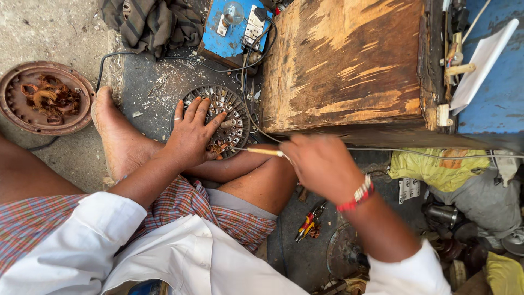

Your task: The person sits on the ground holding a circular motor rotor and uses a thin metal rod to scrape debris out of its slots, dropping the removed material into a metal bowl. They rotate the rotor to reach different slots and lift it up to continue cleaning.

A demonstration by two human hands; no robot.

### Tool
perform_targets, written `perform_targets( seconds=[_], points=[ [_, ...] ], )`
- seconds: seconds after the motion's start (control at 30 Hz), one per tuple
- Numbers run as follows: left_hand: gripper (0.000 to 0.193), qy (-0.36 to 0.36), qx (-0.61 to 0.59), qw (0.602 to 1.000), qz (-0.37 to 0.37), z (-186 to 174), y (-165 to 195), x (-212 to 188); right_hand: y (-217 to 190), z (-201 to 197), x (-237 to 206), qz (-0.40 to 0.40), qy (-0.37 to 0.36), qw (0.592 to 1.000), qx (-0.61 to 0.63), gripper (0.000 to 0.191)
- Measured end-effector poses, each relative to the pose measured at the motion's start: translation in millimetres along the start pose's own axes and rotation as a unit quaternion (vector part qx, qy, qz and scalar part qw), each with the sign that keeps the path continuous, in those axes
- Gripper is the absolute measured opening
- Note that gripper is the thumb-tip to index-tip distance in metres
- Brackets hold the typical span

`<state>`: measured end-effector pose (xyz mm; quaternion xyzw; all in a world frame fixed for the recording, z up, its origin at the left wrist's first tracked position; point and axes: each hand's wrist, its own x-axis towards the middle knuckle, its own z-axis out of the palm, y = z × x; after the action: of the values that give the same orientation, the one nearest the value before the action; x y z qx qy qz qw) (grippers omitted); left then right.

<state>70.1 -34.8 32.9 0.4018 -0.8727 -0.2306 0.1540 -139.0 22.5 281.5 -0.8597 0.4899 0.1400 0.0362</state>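
A single head-worn camera looks steeply down, close over the seated person's lap and the floor ahead.

The left hand (192,134) hides part of the round stator (218,117); the right hand (322,164) is motion-blurred.

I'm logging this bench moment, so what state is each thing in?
Left hand: flat, fingers spread, pressing on the round slotted core.
Round slotted core: lying flat on the ground.
Right hand: closed around a thin stick.
Thin stick: held level, tip toward the core.
Pliers: lying unused.
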Motion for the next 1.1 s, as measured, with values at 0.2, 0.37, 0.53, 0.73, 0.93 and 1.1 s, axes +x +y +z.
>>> perform_targets(
  seconds=[0.2, 0.37, 0.53, 0.73, 0.93, 1.1],
  points=[
    [0.117, -0.009, -0.018, 1.000, -0.011, 0.8, 0.0, -0.6, -48.4, 99.3, -90.9, 0.260, 0.003, 0.947, 0.189, 0.027],
    [0.115, -0.005, -0.015, 1.000, -0.014, -2.6, 4.2, 0.4, -116.2, 193.0, -116.7, 0.378, 0.031, 0.874, 0.302, 0.028],
    [0.113, -0.004, -0.008, 1.000, -0.019, -6.4, 7.0, 1.5, -158.1, 236.8, -105.5, 0.392, 0.142, 0.838, 0.351, 0.029],
    [0.115, 0.005, -0.008, 1.000, -0.012, -9.3, 7.5, 1.9, -153.4, 240.6, -92.0, 0.360, 0.166, 0.860, 0.320, 0.029],
    [0.113, -0.015, 0.002, 1.000, -0.019, -11.1, 7.4, 2.4, -107.0, 210.8, -92.2, 0.311, 0.113, 0.913, 0.240, 0.029],
    [0.107, 0.011, -0.014, 1.000, -0.005, -9.0, 4.6, 0.0, -59.0, 151.4, -84.3, 0.232, 0.034, 0.955, 0.179, 0.022]
  ],
)
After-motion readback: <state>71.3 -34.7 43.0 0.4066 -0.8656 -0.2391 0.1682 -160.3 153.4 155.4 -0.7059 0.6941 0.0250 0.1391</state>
